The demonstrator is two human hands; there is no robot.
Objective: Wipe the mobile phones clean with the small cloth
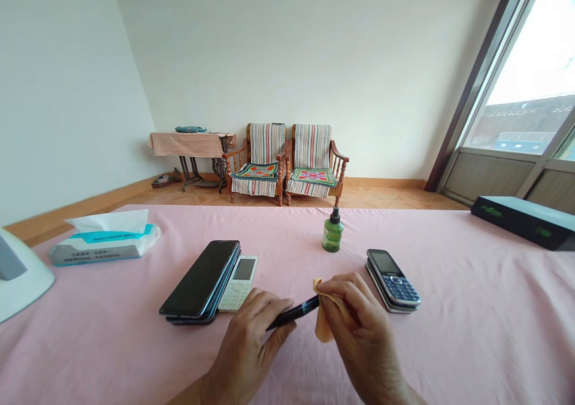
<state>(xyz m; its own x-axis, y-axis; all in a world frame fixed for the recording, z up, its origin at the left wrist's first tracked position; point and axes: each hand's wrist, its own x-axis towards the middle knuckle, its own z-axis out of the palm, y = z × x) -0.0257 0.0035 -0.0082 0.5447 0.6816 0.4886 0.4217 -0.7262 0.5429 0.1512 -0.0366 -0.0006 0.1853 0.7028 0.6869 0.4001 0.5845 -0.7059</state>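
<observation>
Low over the pink cloth, my left hand point(251, 345) pinches one end of a dark, thin phone point(295, 312), seen edge-on and slightly tilted. My right hand point(362, 333) is closed on a pale orange-yellow cloth point(324, 327), which is folded around the phone's other end. To the left lies a stack of large black smartphones point(202, 282), with a white keypad phone point(239, 282) beside it. On the right, a dark blue keypad phone point(392, 278) rests on top of other phones. A green pump bottle point(332, 234) stands upright beyond my hands.
A tissue pack point(105, 246) lies at the left, near a white rounded object point(22, 279) at the edge. A black box point(523, 222) sits at the table's far right corner. Two wooden chairs point(312, 153) and a cloth-covered sewing table point(188, 144) stand by the wall.
</observation>
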